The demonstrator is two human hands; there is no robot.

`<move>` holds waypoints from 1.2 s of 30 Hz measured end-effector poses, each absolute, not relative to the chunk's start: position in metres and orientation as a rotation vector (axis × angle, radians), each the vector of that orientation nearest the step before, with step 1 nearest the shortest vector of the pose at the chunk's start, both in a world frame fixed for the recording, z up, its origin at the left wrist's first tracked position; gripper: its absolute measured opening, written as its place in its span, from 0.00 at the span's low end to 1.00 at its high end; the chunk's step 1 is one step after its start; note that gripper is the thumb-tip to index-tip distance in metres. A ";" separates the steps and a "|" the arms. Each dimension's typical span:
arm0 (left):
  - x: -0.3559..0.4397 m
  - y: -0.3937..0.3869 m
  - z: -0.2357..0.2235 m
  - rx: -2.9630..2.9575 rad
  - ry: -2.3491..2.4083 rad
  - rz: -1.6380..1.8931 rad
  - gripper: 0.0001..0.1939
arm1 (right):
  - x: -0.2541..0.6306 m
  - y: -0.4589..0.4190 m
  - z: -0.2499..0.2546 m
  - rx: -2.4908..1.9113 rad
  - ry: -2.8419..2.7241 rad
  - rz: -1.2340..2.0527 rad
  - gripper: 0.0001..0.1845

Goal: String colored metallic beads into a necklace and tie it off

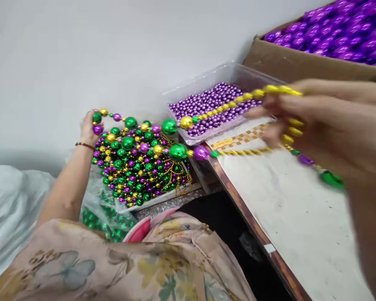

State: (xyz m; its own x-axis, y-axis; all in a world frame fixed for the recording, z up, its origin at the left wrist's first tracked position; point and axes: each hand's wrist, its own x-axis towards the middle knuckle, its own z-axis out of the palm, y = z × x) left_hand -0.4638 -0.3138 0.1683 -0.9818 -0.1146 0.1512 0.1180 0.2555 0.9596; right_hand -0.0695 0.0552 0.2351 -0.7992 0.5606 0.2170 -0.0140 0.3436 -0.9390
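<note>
A bead necklace (169, 126) of green, gold and purple balls with small yellow beads stretches in two strands between my hands. My left hand (89, 127), with a red bracelet at the wrist, is closed around its far loop, above a heap of similar bead necklaces (134, 167) in a box. My right hand (319, 117), close to the camera and blurred, is closed on the yellow-bead end. A short tail with a purple and a green bead hangs below its fingers.
Small purple beads fill a clear plastic tub (203, 140). Behind it stands a cardboard box (278, 60) of larger purple beads (341, 31). A white-topped table (278, 200) lies at right; a plastic bag of green beads (106, 217) is below the heap.
</note>
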 end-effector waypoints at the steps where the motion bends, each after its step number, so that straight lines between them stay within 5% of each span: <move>1: -0.471 -0.332 0.175 0.063 -2.328 -1.727 0.19 | -0.102 0.045 0.245 -0.388 -2.099 1.605 0.15; 4: -0.484 -0.372 0.181 0.213 -2.324 -1.521 0.15 | -0.193 0.024 0.253 -0.327 -2.278 1.687 0.23; 8: -0.484 -0.403 0.150 0.347 -2.444 -1.194 0.26 | -0.223 0.013 0.212 -0.314 -2.649 0.938 0.19; 11: -0.481 -0.415 0.120 0.419 -2.542 -1.014 0.28 | -0.176 0.013 0.175 0.032 -2.732 0.829 0.07; 23: -0.484 -0.382 0.128 0.513 -2.656 -0.800 0.37 | 0.040 -0.004 0.093 -0.327 -2.664 1.229 0.15; 29: -0.486 -0.287 0.172 0.266 -2.581 -0.758 0.27 | 0.079 -0.053 0.062 -0.719 -2.466 1.642 0.19; 36: -0.379 -0.027 0.227 -1.110 -2.110 -0.921 0.19 | 0.092 -0.070 0.037 -0.913 -2.319 1.779 0.18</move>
